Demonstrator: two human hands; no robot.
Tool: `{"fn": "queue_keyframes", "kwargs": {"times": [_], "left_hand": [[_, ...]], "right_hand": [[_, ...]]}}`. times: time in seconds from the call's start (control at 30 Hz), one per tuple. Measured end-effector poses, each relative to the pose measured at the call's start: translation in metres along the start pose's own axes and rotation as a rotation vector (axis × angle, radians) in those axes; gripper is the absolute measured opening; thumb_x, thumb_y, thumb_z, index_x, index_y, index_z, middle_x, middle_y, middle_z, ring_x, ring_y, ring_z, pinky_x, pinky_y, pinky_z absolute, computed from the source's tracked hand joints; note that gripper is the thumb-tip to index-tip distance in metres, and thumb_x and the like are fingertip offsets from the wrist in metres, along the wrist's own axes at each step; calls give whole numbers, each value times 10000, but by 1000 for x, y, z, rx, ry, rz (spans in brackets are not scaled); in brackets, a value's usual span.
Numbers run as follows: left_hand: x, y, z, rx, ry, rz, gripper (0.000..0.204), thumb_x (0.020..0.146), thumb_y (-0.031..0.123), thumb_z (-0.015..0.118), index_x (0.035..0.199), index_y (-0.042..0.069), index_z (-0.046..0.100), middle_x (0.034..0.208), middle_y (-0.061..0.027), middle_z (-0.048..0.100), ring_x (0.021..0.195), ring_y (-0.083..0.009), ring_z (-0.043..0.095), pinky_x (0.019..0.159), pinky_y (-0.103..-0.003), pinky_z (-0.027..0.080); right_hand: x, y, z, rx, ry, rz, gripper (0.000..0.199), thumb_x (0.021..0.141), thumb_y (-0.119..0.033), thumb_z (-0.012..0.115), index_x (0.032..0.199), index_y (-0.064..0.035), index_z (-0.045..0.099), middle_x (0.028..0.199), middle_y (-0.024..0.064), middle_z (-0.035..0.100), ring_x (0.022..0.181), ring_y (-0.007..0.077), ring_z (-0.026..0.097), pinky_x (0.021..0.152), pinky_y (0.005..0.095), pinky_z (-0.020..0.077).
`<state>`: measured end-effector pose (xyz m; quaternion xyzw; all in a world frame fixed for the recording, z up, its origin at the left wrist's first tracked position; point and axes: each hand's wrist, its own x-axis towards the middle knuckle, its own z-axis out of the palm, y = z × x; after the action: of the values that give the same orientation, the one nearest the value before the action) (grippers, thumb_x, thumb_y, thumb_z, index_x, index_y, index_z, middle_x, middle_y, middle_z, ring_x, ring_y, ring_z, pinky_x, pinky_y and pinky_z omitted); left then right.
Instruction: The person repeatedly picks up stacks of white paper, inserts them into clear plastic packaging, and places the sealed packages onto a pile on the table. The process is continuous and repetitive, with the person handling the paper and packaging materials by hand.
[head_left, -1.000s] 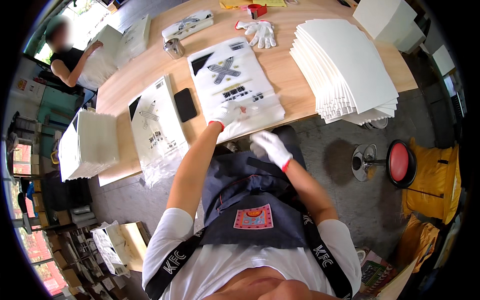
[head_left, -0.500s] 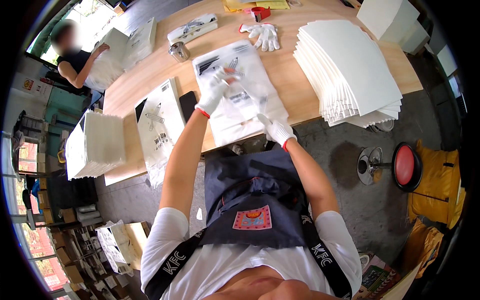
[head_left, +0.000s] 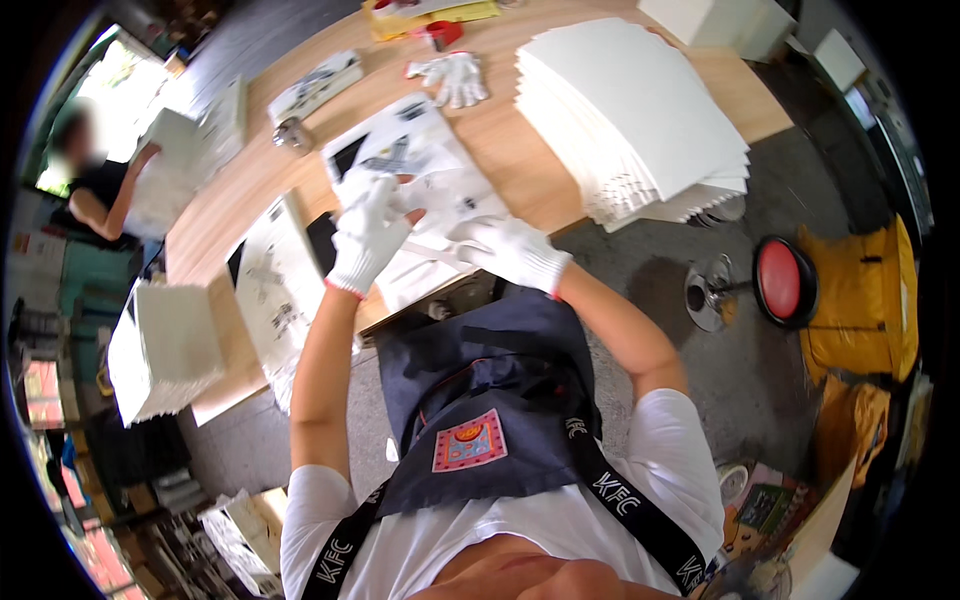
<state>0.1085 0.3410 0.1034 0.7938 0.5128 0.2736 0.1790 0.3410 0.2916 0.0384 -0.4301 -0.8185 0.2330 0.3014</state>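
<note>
My left hand (head_left: pixel 368 238), in a white glove with bare fingertips, is over the near left part of a flat stack of printed clear plastic bags (head_left: pixel 448 185). Its fingers are bent and closed on a thin clear plastic bag (head_left: pixel 432 252). Close by on the right, my right hand (head_left: pixel 508 252), also gloved in white, pinches the same bag at the table's near edge. Glare and the gloves hide much of the bag. Left of the stack lies a black phone (head_left: pixel 321 242), partly behind my left hand. Beyond it are printed packets (head_left: pixel 275 285) in plastic.
Tall white sheet stacks stand on the right (head_left: pixel 640 110) and left (head_left: pixel 165 350). Toward the back are a metal tin (head_left: pixel 292 136), a wrapped packet (head_left: pixel 316 85), a spare glove (head_left: pixel 455 78) and a red tape dispenser (head_left: pixel 441 36). A person (head_left: pixel 105 190) works at far left.
My right hand has moved in toward my left, and both now sit nearer the table's front edge. The clear bag stretched between them is less spread. The whole view has shifted and tilted.
</note>
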Motion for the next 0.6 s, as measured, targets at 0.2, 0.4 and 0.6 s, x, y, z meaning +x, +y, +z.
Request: {"fn": "queue_keyframes", "kwargs": {"times": [0.2,0.4,0.6], "left_hand": [[9,58,2,113,367,430,491,693,109,812,1144,65,622,1049,-121,626,989,-322,586,877,-396,468],[20,104,83,-616,-162,314,417,877,200,678,1234,39,536,1103,-180,629,981,-294,606,845,-371,503],[51,119,151,-1715,-922,-271,440,985,355,510,1266,17,506,1173,-140,618,944,-252,644,811,-339,549]], "right_hand": [[-119,4,-169,-817,305,153,393,853,-315,676,1186,-117,612,1214,62,618,1151,258,560,990,411,428],[-138,78,-224,-1004,175,33,475,832,-271,676,1276,-129,585,1228,38,624,1133,231,579,942,391,465],[-100,1,-214,-1107,316,-356,136,797,-230,660,893,-133,652,799,17,628,679,192,596,576,356,462]]}}
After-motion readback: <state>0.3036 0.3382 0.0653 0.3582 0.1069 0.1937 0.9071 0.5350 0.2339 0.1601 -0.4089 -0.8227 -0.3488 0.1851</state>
